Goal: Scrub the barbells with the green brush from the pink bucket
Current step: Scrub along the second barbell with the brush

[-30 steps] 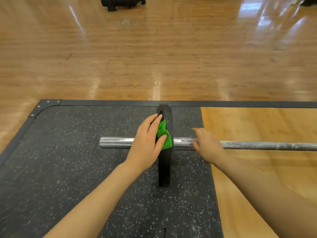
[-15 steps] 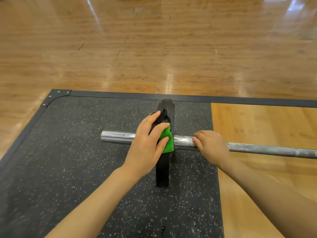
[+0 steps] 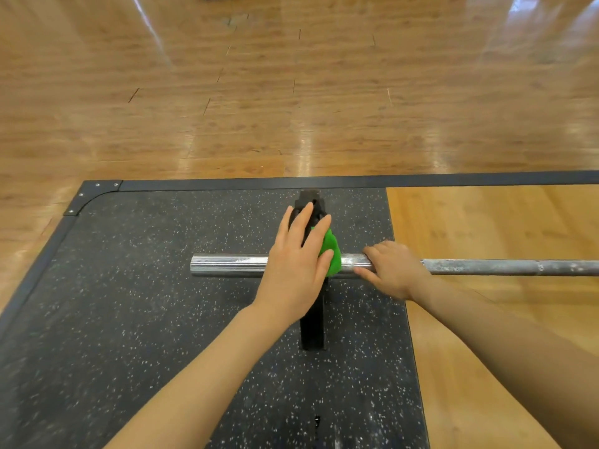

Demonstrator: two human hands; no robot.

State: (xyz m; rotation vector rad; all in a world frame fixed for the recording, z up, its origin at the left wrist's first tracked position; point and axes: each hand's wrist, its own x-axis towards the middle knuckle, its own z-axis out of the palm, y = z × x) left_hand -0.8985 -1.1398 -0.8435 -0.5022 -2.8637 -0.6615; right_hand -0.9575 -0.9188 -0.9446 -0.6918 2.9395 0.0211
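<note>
A steel barbell (image 3: 486,267) lies across the platform, its shiny sleeve (image 3: 227,265) pointing left. A black weight plate (image 3: 312,319) stands edge-on on the sleeve. My left hand (image 3: 296,270) lies over the plate's left face with fingers stretched out, pressing the green brush (image 3: 332,257) against the plate at the bar. My right hand (image 3: 393,270) grips the bar just right of the plate, fingers curled over it. The pink bucket is not in view.
The barbell rests on a black speckled rubber mat (image 3: 129,319) with a dark metal frame (image 3: 324,182). A wooden platform inlay (image 3: 502,335) lies to the right. Glossy wooden floor (image 3: 291,92) stretches beyond.
My right hand came down from hovering over the bar and closed on it. My left hand keeps rubbing the green brush on the plate, fingers sliding slightly upward. The view tilted down.
</note>
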